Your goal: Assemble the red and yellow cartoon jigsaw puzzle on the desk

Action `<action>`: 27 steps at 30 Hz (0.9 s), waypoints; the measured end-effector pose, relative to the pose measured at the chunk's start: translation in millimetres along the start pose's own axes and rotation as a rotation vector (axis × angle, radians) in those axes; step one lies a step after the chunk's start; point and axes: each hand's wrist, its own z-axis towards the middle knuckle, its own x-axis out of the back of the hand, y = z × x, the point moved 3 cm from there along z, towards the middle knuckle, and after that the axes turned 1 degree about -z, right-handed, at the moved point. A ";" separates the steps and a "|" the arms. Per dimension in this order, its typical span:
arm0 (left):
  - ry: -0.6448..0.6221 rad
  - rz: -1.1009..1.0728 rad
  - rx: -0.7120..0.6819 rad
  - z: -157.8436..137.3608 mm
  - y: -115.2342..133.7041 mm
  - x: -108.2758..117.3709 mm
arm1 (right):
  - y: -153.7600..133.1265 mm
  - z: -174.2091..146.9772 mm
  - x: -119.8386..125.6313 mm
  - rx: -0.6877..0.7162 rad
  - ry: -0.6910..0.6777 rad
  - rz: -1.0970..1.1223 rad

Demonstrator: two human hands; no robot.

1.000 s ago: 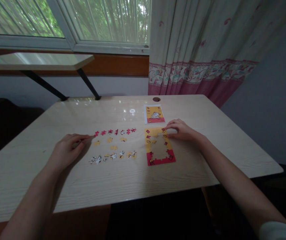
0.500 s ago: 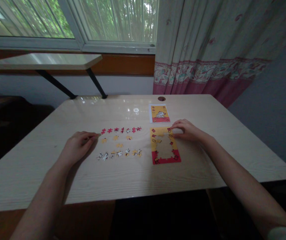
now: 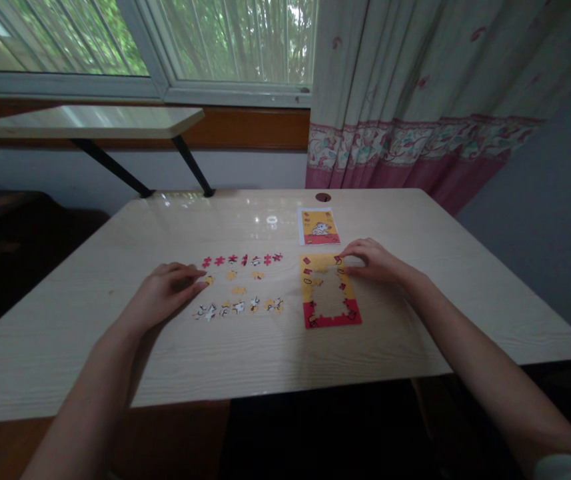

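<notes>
My left hand [image 3: 165, 293] rests at the left end of the loose jigsaw pieces. Its thumb and index finger close around a yellow puzzle piece [image 3: 209, 281]. My right hand [image 3: 375, 261] holds the upper right edge of a yellow and red puzzle frame [image 3: 332, 320] with its fingertips. Some yellow pieces sit in the top and upper left of the frame; its middle shows bare table. Left of the frame lie a row of red pieces [image 3: 220, 261], a few yellow pieces [image 3: 238, 291] and a row of white and yellow pieces [image 3: 238, 307].
Behind the frame lies a reference picture card [image 3: 319, 228] with a white animal on yellow and red. The wooden table [image 3: 245, 360] has a round cable hole cover [image 3: 323, 197] at its back. A raised shelf [image 3: 85, 123] stands back left, below the window; a curtain [image 3: 415, 100] hangs back right.
My left hand has shifted slightly right, and its pinched fingers have parted and come down around the leftmost yellow piece. My right hand and the frame have stayed in place.
</notes>
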 end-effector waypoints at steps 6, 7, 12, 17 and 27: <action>-0.074 -0.017 -0.039 0.3 1.8 -1.7 | -2.5 0.1 1.3 -0.013 0.006 0.010; -0.079 -0.012 -0.038 0.7 2.4 -1.3 | -2.5 0.1 1.2 -0.016 0.007 0.012; -0.124 -0.012 -0.061 9.0 11.0 2.9 | -0.7 0.1 -0.4 -0.042 0.001 0.008; -0.203 0.003 0.072 22.6 17.2 6.2 | -1.2 0.7 -1.1 -0.042 -0.006 0.017; -0.118 -0.279 0.119 34.3 49.8 19.6 | -2.6 2.0 0.1 -0.013 0.073 0.033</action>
